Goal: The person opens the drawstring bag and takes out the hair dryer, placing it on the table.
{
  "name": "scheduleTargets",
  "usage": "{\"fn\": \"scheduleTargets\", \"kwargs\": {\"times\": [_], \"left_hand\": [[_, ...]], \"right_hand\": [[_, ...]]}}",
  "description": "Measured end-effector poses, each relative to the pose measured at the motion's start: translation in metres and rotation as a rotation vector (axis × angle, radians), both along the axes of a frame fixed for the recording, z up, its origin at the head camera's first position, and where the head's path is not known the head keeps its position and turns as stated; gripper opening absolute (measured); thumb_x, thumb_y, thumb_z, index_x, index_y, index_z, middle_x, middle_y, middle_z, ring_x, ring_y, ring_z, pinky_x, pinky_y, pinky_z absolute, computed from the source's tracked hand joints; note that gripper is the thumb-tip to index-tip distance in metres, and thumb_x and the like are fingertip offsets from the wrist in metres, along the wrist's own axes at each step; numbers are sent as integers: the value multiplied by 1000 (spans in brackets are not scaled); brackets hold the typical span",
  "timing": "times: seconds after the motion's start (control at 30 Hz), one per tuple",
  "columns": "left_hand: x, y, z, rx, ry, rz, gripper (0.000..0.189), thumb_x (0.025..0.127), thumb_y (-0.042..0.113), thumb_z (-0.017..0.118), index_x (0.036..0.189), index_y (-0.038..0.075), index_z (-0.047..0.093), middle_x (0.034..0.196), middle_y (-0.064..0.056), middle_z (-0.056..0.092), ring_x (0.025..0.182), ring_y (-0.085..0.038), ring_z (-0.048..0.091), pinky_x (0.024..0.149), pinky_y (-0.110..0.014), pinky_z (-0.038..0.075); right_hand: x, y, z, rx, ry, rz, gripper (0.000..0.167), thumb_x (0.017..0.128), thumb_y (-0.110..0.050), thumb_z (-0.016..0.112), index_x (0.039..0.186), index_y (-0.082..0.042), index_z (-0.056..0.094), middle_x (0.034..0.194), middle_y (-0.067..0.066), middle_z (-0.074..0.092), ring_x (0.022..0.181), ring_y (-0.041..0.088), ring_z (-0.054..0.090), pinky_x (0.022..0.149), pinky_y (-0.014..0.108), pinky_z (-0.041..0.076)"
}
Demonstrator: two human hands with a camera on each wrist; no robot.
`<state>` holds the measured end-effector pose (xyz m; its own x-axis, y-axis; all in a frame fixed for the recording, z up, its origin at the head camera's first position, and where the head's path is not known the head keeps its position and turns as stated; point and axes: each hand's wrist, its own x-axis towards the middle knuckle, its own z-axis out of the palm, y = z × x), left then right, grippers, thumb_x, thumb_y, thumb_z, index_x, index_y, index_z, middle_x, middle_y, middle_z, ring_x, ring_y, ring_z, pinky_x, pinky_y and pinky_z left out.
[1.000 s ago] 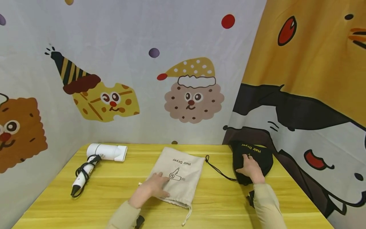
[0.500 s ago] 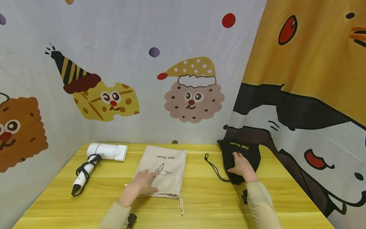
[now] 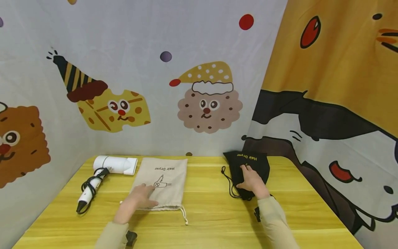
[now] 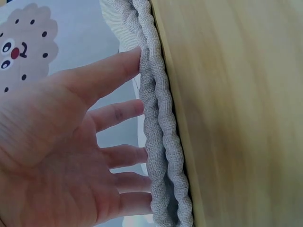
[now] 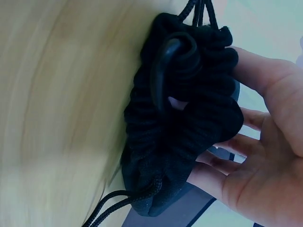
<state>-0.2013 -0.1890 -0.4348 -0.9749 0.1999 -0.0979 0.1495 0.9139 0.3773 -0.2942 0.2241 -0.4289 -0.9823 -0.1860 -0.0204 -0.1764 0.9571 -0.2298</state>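
A flat beige drawstring bag [image 3: 170, 194], printed "Hair Dryer" with a dryer drawing, lies on the table. My left hand [image 3: 139, 197] rests on its lower left part with the fingers spread. In the left wrist view the fingertips press the cloth beside the bag's ruffled mouth [image 4: 163, 123]. To the right lies a fuller black drawstring bag [image 3: 262, 166] with yellow lettering. My right hand [image 3: 253, 181] touches its top with extended fingers. In the right wrist view a glossy black curved piece [image 5: 163, 66] shows in its gathered mouth [image 5: 142, 113].
A white hair dryer [image 3: 116, 164] lies at the table's back left, close to the beige bag, its black cord [image 3: 90, 186] wound round the handle. A printed curtain [image 3: 161, 103] hangs behind the wooden table [image 3: 211, 221]. The black bag's cord loop [image 3: 228, 180] trails to its left.
Both bags have slid left across the table under my hands, the beige one coming close to the hair dryer. The black bag has turned slightly; the dryer stays in place.
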Motion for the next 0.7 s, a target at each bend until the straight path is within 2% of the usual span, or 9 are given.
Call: {"fn": "scheduleTargets", "kwargs": {"times": [0.43,0.7], "left_hand": [[-3,-12,-3,1,-22,32,66,74,30,77,127,-2,55,127,-32,52,119,-53,45,100,-63,37],[-2,-6,4,-7,-33,57,62,73,27,78,123,-3,57,121,-29,57,115,-48,50,99,-59,40]], "right_hand": [[7,-51,-3,13,-2,47,82,75,-29,80,140,-4,37,144,26,37,119,48,49,92,57,46],[14,-83,-3,-2,20,119,80,73,-30,81,138,-7,40,141,22,43,114,44,52,89,55,48]]}}
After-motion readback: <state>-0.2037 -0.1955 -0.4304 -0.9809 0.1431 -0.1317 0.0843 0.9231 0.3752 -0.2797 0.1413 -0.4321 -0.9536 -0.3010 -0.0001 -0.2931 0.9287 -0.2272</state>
